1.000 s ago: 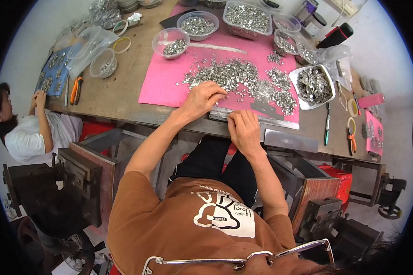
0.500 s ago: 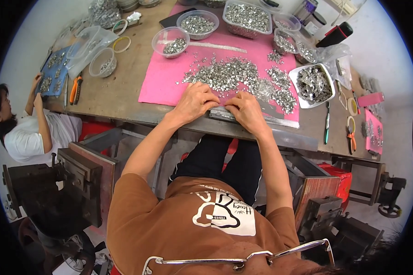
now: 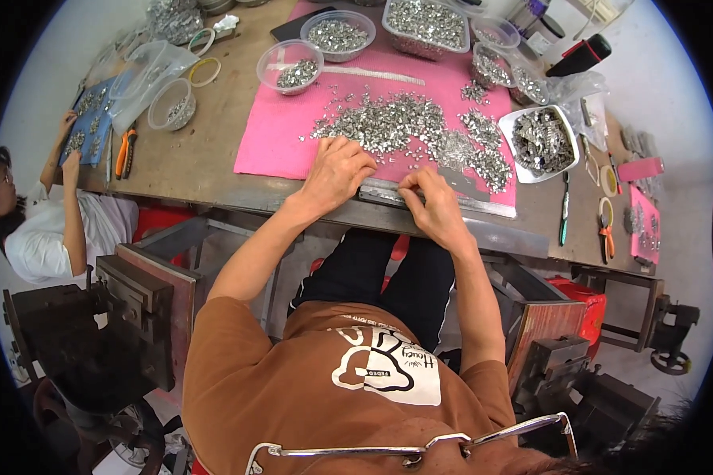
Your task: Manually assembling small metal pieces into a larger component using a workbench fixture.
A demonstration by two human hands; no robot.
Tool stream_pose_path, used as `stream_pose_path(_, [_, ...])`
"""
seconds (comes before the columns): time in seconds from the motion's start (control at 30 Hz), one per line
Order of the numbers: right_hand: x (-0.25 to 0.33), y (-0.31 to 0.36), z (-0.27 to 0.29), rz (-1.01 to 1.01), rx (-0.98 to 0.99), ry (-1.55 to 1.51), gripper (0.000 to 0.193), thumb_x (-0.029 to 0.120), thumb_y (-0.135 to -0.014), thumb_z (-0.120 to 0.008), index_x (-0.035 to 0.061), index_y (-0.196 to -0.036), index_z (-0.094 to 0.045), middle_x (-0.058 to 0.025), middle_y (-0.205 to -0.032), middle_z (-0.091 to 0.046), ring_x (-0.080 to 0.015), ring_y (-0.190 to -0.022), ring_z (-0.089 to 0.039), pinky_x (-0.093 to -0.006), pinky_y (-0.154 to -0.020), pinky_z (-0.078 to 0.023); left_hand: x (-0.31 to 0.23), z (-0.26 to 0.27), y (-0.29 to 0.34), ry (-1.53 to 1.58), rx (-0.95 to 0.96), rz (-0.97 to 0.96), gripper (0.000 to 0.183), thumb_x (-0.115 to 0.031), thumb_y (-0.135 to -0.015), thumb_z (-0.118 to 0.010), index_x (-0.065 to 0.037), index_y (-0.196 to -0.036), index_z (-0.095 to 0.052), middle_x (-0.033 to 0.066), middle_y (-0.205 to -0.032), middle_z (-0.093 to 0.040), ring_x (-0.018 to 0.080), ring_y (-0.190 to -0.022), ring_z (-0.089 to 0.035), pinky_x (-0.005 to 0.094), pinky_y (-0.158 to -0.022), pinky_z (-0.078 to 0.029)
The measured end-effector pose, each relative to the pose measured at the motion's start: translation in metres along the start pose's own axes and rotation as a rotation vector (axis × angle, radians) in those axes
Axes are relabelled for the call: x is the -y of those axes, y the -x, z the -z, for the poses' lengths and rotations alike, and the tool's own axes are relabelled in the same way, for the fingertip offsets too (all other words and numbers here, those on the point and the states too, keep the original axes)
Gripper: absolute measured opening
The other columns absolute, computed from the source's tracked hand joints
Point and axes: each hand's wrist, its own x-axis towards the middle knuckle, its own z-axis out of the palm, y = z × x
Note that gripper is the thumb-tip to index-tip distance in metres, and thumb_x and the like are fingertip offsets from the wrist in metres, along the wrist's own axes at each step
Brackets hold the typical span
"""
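My left hand (image 3: 339, 172) is closed, fingers curled and pressed together, at the near edge of a heap of small silver metal pieces (image 3: 388, 123). Whatever its fingertips hold is hidden or too small to name. Just to the right, my right hand (image 3: 434, 204) is bent into a pinch over a narrow metal bar (image 3: 382, 195) at the table's front edge. I cannot make out what lies between that thumb and finger. Heap and bar are on or beside a pink mat (image 3: 273, 142).
Tubs of metal pieces line the back, including a round tub (image 3: 337, 36) and a square tub (image 3: 425, 30). A white dish (image 3: 540, 142) stands right, near a green-handled tool (image 3: 564, 210) and orange pliers (image 3: 606, 229). At left are more pliers (image 3: 125, 154) and a co-worker (image 3: 63, 226).
My right hand has drawn back slightly to the right and toward me, widening the gap between my hands. My left hand has shifted a little left. The whole view has moved slightly.
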Motion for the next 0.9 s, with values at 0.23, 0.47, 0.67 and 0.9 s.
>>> stream_pose_path(0.23, [0.001,0.015,-0.011,0.131,-0.130,0.142,0.017,-0.003,-0.083,-0.072,0.0023,-0.094,-0.060,-0.0115,-0.090,-0.061,-0.0319,-0.085,-0.060,-0.0401,-0.079,-0.045,-0.006,-0.003,0.001,-0.027,-0.055,0.006,0.008,-0.010,-0.085,-0.075,-0.010,-0.091,-0.071,0.0021,-0.089,-0.062,0.0227,-0.093,-0.057,0.0390,-0.090,-0.038])
stream_pose_path(0.47, [0.006,0.018,-0.009,0.155,-0.137,0.189,0.019,-0.004,-0.082,-0.072,0.0024,-0.094,-0.060,-0.0114,-0.092,-0.061,-0.0318,-0.086,-0.060,-0.0410,-0.077,-0.045,-0.031,-0.001,0.006,0.320,-0.046,0.150,0.003,-0.006,-0.091,-0.066,-0.006,-0.093,-0.064,0.0060,-0.084,-0.062,0.0257,-0.086,-0.058,0.0401,-0.084,-0.040])
stream_pose_path(0.67, [0.009,0.018,-0.012,0.209,-0.151,0.262,0.020,-0.003,-0.081,-0.073,0.0025,-0.095,-0.060,-0.0113,-0.092,-0.061,-0.0314,-0.086,-0.060,-0.0417,-0.077,-0.045,-0.048,-0.015,0.015,0.457,-0.098,0.179,0.003,-0.005,-0.092,-0.065,-0.003,-0.094,-0.063,0.0089,-0.085,-0.062,0.0282,-0.083,-0.057,0.0399,-0.078,-0.044])
stream_pose_path(0.9, [0.008,0.020,-0.013,0.229,-0.159,0.294,0.020,-0.002,-0.081,-0.073,0.0031,-0.096,-0.061,-0.0105,-0.093,-0.062,-0.0310,-0.087,-0.060,-0.0412,-0.078,-0.045,-0.052,-0.025,0.020,0.484,-0.134,0.154,0.009,0.000,-0.088,-0.070,0.000,-0.096,-0.066,0.0116,-0.099,-0.067,0.0290,-0.094,-0.062,0.0379,-0.084,-0.049])
